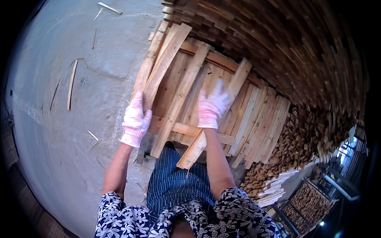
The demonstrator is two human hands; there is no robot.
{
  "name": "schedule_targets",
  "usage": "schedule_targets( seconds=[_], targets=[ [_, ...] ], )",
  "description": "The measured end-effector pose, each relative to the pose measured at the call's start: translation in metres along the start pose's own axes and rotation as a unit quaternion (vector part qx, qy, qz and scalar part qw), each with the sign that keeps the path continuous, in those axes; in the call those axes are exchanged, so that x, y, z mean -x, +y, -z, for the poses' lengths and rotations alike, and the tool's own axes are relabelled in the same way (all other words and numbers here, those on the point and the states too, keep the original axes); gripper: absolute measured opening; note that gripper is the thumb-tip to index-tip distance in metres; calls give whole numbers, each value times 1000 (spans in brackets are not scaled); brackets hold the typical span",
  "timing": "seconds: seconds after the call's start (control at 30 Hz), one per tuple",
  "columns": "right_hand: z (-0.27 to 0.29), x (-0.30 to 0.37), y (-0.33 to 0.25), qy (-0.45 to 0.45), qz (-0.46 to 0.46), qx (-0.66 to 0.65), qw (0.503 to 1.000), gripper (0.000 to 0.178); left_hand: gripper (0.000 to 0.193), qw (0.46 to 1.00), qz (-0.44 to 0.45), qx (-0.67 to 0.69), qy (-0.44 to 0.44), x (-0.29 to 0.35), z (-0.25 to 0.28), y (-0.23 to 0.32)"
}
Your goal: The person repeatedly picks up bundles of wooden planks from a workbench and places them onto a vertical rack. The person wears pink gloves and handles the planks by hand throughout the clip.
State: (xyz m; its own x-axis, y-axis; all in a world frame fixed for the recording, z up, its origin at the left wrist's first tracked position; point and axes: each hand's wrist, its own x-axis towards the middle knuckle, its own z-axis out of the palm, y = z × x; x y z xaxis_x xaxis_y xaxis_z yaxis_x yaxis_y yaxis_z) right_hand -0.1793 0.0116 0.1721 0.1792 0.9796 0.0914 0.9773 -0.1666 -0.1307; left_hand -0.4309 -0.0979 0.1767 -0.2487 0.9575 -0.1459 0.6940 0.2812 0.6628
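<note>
My left hand (136,119), in a white and pink knitted glove, grips the near end of a wooden plank (168,61) between thumb and fingers, at the left side of a slatted wooden platform. Over a diagonal plank (239,77) hovers or rests my right hand (213,104), gloved the same way; contact is hard to judge. Its fingers are stretched and a little smeared by motion, with the thumb apart. Between the two hands another loose plank (180,99) lies slanted across the slats. The diagonal plank's near end juts out toward my legs.
Long timber strips (278,35) are stacked high along the far right. A heap of short wood pieces (297,135) lies at the right, near a metal cage of wood (311,202). Thin splinters (72,85) are scattered over the grey concrete floor (47,131) at the left.
</note>
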Motion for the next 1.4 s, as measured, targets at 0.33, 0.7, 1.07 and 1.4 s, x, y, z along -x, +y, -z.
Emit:
schedule_targets(
  seconds=[0.33,0.7,1.07,1.4],
  targets=[
    [-1,25,76,-188,-182,-167,951,95,67,912,-41,-409,-11,-3,-100,8],
    [21,17,120,-127,-109,-204,965,85,70,894,5,-444,-55,-2,-98,14],
    [2,93,361,-86,-123,14,989,63,64,931,13,-359,-71,-7,-102,48],
    [88,139,101,-82,11,-402,912,59,47,932,16,-343,116,-19,-83,20]
  ],
)
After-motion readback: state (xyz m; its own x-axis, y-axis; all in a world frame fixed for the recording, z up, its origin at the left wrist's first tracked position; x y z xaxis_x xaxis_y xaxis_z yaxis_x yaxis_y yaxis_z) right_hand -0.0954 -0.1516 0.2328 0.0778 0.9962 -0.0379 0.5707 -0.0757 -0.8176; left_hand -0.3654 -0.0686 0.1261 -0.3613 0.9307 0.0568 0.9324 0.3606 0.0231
